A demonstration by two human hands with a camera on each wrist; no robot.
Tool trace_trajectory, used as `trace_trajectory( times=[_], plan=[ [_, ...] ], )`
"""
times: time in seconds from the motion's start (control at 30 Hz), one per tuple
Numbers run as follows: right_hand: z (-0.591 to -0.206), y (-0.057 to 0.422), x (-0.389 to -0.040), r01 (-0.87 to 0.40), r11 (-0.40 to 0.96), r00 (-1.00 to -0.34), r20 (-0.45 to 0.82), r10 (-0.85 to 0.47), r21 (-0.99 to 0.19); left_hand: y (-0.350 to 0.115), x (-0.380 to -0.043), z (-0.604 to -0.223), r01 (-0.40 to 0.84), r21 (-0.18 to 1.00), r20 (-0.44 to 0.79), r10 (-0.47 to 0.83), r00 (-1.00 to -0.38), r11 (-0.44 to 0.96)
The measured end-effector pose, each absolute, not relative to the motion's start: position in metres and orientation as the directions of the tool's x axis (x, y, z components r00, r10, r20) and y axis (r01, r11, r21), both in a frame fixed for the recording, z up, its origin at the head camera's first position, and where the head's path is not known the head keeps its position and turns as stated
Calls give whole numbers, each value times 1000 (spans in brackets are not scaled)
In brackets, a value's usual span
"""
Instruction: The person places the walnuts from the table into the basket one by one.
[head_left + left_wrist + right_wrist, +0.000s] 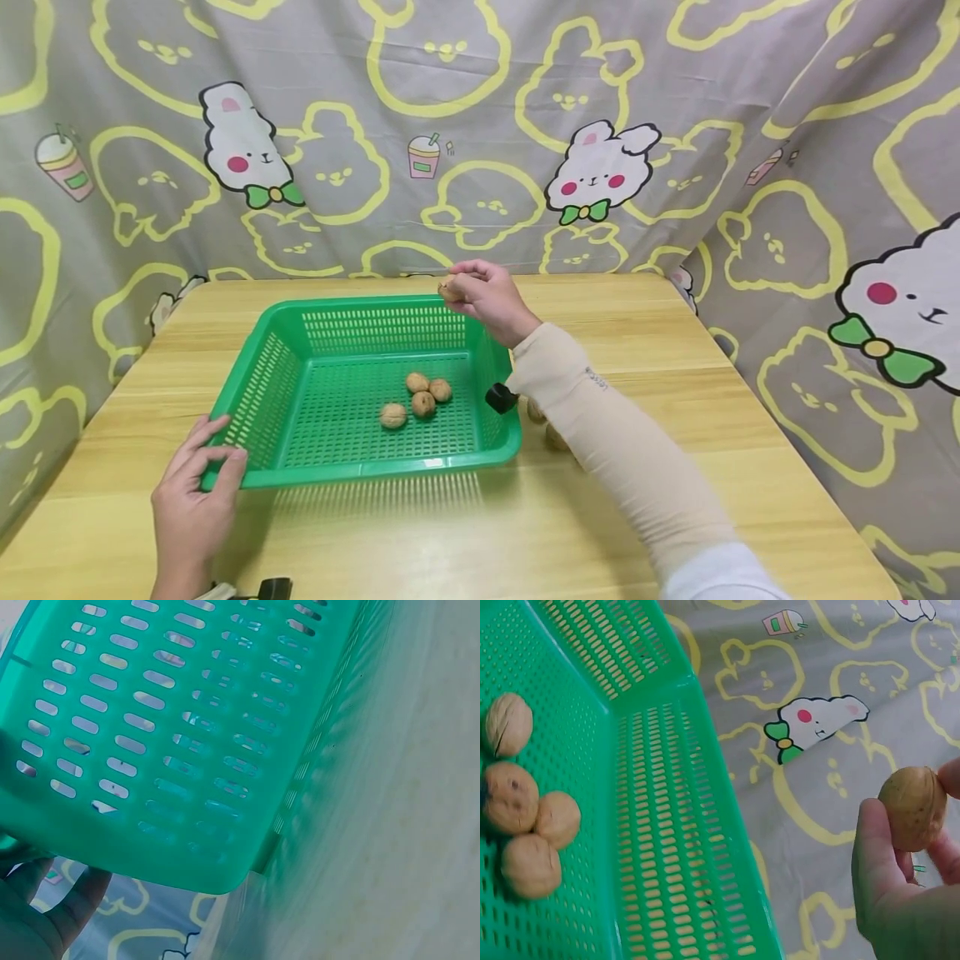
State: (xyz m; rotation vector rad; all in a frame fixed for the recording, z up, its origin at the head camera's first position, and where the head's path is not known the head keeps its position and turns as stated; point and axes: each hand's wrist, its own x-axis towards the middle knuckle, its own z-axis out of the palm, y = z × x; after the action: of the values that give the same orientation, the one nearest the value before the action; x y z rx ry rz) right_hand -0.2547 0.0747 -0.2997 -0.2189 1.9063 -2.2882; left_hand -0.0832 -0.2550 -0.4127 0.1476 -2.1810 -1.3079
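My right hand (491, 302) pinches a walnut (913, 808) between thumb and fingertips, above the far right corner of a green plastic basket (360, 475). In the right wrist view the walnut's seam and brown shell show plainly. At the basket's near left corner, my left hand (197, 492) grips the rim, thumb on the near side and fingers along the left edge. Its fingers (84, 900) appear at the rim in the left wrist view too. Several walnuts (393, 416) lie on the basket's slotted floor, most of them clustered together.
More walnuts (555, 438) lie on the wooden table (360, 550) right of the basket, partly hidden by the right forearm (622, 442). A patterned grey curtain (480, 208) hangs behind the table and along its sides. A black camera piece (501, 398) sits at the right wrist.
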Motion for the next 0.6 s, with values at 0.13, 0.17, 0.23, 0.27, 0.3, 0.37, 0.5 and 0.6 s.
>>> trace_trajectory(
  times=[0.13,0.17,0.23,0.27,0.3,0.37,0.5,0.6],
  plan=[
    [-305,63,-260,99,-184,-972,-55,-228,-978,-256,-84,-412,190,837,420,-379,-824,514],
    [-306,60,-261,118,-183,-970,-74,-233,-976,-256,-84,-412,191,837,421,-379,-824,513],
    [-311,55,-263,150,-158,-967,-112,-227,-976,-257,-85,-412,199,835,427,-377,-822,513],
    [-313,52,-264,169,-141,-966,-136,-218,-975,-257,-85,-412,202,833,431,-376,-820,514],
    [-317,50,-265,188,-121,-965,-160,-210,-975,-257,-85,-412,205,832,433,-374,-820,515],
    [-324,45,-268,214,-70,-959,-196,-207,-974,-257,-85,-412,207,831,436,-373,-819,516],
    [-336,37,-271,241,79,-939,-253,-233,-967,-257,-85,-413,198,834,428,-377,-821,515],
    [-340,32,-271,257,170,-917,-296,-267,-951,-256,-85,-413,196,836,424,-377,-823,512]
  ],
)
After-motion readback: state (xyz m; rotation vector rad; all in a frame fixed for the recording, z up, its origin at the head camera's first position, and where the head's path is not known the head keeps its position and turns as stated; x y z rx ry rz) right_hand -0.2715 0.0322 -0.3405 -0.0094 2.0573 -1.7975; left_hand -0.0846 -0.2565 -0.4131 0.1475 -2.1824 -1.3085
